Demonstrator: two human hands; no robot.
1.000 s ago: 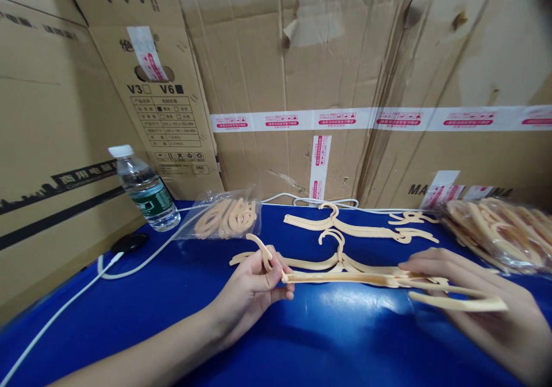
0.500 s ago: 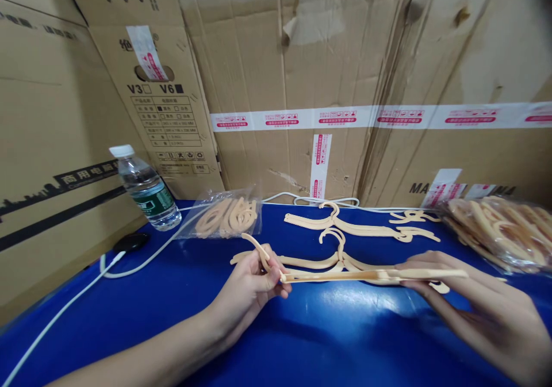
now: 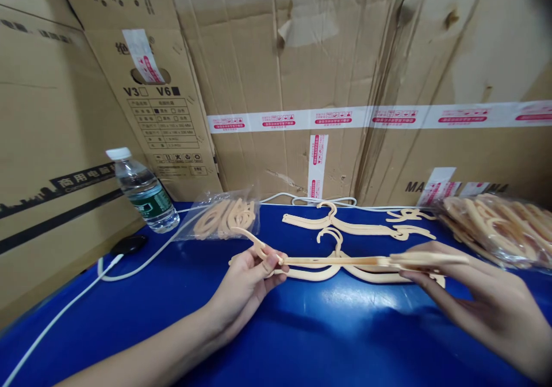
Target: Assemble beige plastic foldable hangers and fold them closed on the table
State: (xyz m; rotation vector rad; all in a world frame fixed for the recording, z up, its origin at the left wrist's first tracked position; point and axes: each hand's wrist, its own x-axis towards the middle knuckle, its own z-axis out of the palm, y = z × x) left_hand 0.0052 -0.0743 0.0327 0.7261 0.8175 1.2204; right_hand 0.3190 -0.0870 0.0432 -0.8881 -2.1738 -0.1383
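Centre frame: L hand & R hand each pinch one end of beige hanger (held edge-on, above blue table).

Two bare hands, one bare forearm
The left hand is seen with its whole forearm, bare and slender down to the picture's edge — the right hand is seen only as far as the wrist, its fingers long and slim, uncovered throughout.

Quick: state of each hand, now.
Left hand: closed on the hook end of the beige hanger.
Right hand: closed on the same hanger's other end.
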